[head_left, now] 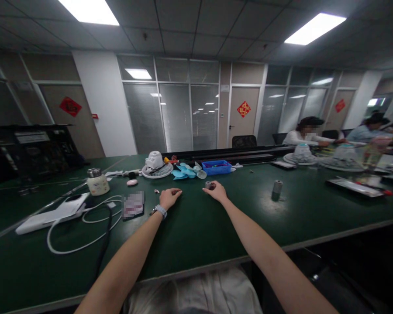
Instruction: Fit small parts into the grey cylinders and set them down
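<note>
Head view — right hand [218, 192] gripping cylinder [208, 185]; left hand [169, 199] unclenched — red sign [244, 109], characters blurred.

A dull, metallic-looking grey finish is shown by the held cylinder [208, 185] and the standing cylinder [277, 187]. The bench [190, 235] is surfaced in smooth green, faintly glossy under the lights. Smooth plastic is seen in the blue blades [184, 171], basket [216, 168] and white fan housing [154, 161]. The bottle [98, 186] is capped in shiny metal; the lap is covered by creased, matt cloth [196, 292].
</note>
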Action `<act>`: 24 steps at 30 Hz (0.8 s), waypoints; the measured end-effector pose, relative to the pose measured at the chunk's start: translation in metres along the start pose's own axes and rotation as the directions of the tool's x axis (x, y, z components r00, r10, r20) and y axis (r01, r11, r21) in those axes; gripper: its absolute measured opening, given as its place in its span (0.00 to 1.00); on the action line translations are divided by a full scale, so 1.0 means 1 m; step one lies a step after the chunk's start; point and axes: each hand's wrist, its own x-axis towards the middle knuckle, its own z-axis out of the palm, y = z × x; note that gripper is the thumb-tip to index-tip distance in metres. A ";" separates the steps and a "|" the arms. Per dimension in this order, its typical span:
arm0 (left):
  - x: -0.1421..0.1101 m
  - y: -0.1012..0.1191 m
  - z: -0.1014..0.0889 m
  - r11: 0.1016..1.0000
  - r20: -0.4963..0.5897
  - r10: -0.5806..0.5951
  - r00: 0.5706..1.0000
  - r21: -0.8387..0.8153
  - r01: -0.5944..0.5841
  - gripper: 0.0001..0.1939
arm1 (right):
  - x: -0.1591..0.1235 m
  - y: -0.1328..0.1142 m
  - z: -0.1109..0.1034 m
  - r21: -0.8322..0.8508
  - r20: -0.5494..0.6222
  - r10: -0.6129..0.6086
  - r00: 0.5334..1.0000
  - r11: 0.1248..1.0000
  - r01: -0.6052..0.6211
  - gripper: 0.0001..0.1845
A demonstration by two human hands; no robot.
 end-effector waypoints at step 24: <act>-0.004 0.005 -0.003 1.000 0.043 -0.007 0.999 0.026 0.006 0.15 | -0.009 -0.017 -0.001 0.094 0.031 -0.060 0.998 0.994 0.057 0.22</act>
